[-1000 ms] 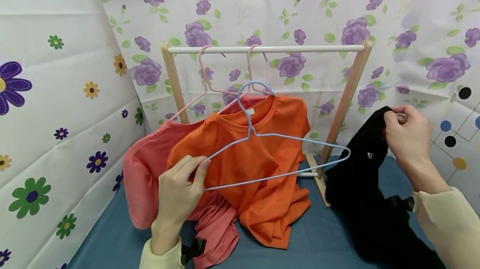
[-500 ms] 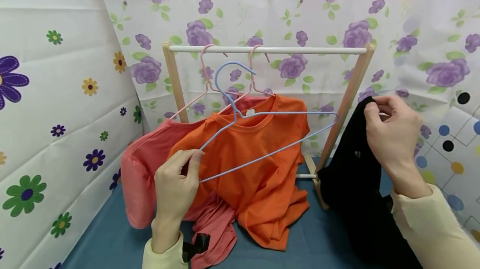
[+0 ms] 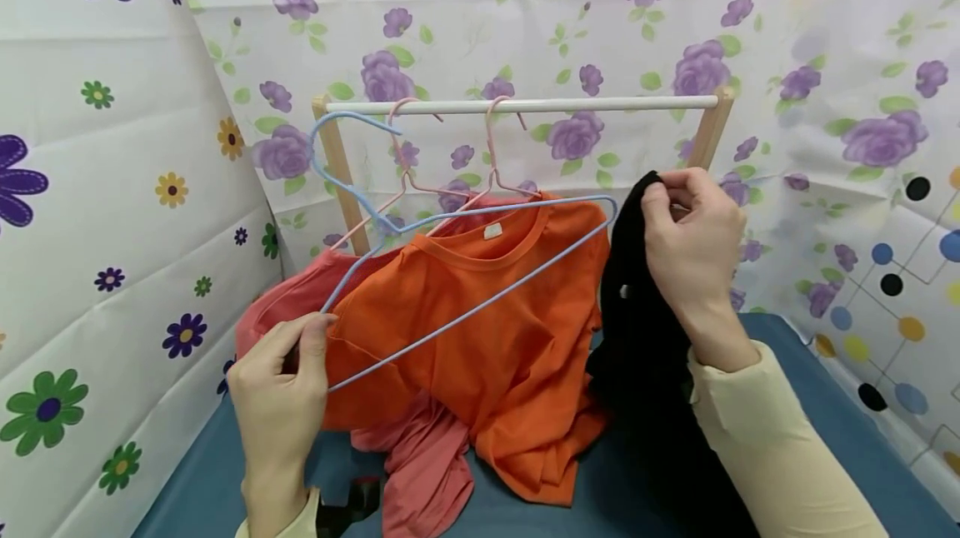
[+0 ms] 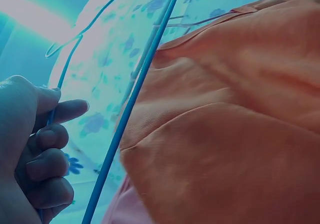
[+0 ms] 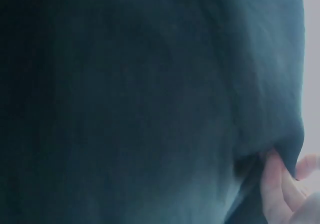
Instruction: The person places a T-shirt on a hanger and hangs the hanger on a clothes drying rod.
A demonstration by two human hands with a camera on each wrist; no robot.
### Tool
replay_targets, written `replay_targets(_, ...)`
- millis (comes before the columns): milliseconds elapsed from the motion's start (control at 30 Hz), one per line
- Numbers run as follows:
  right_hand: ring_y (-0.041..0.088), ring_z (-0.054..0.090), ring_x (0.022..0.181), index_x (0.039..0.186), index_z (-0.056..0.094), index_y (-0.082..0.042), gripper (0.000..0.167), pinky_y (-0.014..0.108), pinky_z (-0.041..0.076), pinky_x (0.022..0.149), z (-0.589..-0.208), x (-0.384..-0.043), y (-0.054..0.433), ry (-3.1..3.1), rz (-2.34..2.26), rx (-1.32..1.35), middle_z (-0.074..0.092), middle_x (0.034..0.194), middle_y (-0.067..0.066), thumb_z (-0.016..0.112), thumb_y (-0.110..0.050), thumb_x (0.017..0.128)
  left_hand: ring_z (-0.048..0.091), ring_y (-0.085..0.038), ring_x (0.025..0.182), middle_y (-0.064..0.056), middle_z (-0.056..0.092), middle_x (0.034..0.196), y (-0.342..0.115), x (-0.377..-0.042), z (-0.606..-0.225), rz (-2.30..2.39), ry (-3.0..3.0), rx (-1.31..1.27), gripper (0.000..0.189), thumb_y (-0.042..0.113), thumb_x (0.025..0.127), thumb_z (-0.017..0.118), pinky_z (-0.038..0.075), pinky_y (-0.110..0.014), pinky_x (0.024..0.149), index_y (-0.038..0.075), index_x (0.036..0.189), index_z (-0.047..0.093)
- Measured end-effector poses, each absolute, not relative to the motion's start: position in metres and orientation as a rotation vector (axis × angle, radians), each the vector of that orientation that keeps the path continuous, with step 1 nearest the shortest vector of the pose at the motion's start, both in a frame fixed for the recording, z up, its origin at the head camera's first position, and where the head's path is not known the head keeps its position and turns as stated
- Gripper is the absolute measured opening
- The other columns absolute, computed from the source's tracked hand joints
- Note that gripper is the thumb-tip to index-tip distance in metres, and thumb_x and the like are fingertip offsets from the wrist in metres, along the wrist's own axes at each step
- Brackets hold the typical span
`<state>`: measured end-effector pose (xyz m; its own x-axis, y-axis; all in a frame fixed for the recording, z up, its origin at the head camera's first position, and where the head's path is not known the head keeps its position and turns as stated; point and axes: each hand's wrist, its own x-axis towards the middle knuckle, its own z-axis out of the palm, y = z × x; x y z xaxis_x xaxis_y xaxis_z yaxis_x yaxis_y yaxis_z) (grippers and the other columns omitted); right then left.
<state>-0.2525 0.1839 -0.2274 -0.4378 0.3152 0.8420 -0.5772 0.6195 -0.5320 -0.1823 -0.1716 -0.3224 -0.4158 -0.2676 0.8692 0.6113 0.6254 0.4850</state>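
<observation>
My left hand (image 3: 281, 396) grips the left end of a light blue clothes hanger (image 3: 480, 305), its fingers curled round the wire in the left wrist view. The hanger is tilted, its hook up to the left and its free right end near the black garment. My right hand (image 3: 693, 246) pinches the top edge of that black garment (image 3: 637, 338), which hangs down below; its kind cannot be told. In the right wrist view the dark cloth (image 5: 140, 104) fills most of the picture. Behind the hanger an orange T-shirt (image 3: 480, 313) hangs from a pink hanger.
A wooden rack with a white rail (image 3: 585, 104) stands at the back. Two pink hangers (image 3: 491, 155) hook over it. A coral-pink garment (image 3: 427, 471) hangs behind the orange one. Blue cloth (image 3: 810, 371) covers the table; flowered sheets (image 3: 622, 30) enclose it.
The right hand has moved left with the black garment, towards the hanger. The left hand has shifted left, and the blue hanger has tilted, its hook swinging left and up.
</observation>
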Motion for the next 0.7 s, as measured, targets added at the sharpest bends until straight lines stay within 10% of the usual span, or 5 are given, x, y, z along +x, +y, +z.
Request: replay_targets(700,0.005,0.052,0.056,0.092,0.071,0.001,0.018,0.020,0.039,0.057,-0.257,-0.239,0.187,-1.800,1.020,0.060,0.069,0.074,0.010,0.056,-0.009,0.091,0.058,-0.001,0.071,-0.005,0.072,0.088,-0.162,-0.172,-0.317,-0.955,-1.901,-0.279,0.014,0.013,0.095,0.066,0.043,-0.012,0.064,0.003,0.095,0.076)
